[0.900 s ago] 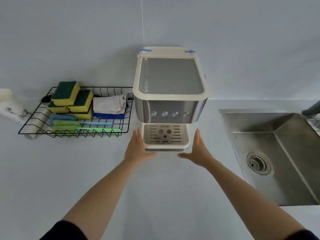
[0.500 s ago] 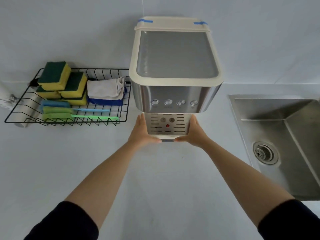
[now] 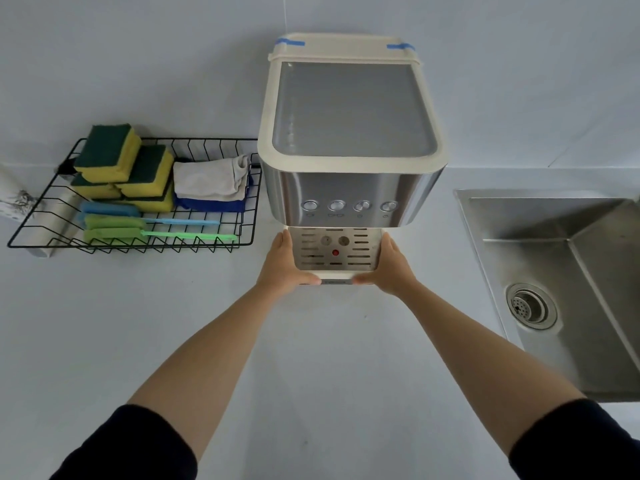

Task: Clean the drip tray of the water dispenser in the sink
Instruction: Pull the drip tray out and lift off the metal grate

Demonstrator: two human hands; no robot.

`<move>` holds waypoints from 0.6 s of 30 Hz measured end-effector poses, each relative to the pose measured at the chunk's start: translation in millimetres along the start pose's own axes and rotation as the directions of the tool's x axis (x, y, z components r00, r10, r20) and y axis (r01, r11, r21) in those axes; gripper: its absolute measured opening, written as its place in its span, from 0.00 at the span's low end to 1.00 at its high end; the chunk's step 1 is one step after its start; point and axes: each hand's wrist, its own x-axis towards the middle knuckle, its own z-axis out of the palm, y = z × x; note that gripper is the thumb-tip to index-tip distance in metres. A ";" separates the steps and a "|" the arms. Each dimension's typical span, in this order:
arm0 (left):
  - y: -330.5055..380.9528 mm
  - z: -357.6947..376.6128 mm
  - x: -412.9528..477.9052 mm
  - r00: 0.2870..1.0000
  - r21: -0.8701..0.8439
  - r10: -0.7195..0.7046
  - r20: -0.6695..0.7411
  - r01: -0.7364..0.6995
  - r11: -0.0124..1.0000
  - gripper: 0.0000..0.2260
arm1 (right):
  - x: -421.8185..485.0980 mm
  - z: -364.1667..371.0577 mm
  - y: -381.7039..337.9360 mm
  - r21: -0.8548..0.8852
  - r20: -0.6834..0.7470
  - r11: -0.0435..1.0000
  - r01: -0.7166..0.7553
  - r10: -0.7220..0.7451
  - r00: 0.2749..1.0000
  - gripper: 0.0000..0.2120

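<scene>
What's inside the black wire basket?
Wire basket holds stacked green-yellow sponges, a grey cloth on a blue cloth, and blue and green brushes. Whatever lies under the stacks is covered.

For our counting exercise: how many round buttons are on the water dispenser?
4 buttons in one row on the front of the water dispenser, above the drip tray: far left, centre-left, centre-right, far right. None appears hidden.
</scene>
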 end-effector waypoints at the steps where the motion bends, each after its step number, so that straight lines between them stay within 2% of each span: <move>1: 0.6 -0.2 -1.4 1.000 -0.002 0.002 -0.004 -0.002 1.000 0.46 | -1.1 -0.2 -0.3 0.000 0.000 1.000 0.000 0.000 1.000 0.45; 6: 0.3 0.6 -11.8 1.000 -0.004 0.011 -0.013 -0.012 1.000 0.46 | -14.1 0.0 -0.6 0.023 -0.001 1.000 0.019 -0.019 1.000 0.39; 18: -7.2 9.7 -77.5 1.000 -0.033 0.019 -0.007 -0.019 0.999 0.45 | -82.2 8.3 11.1 0.102 -0.007 0.994 0.044 -0.043 0.999 0.38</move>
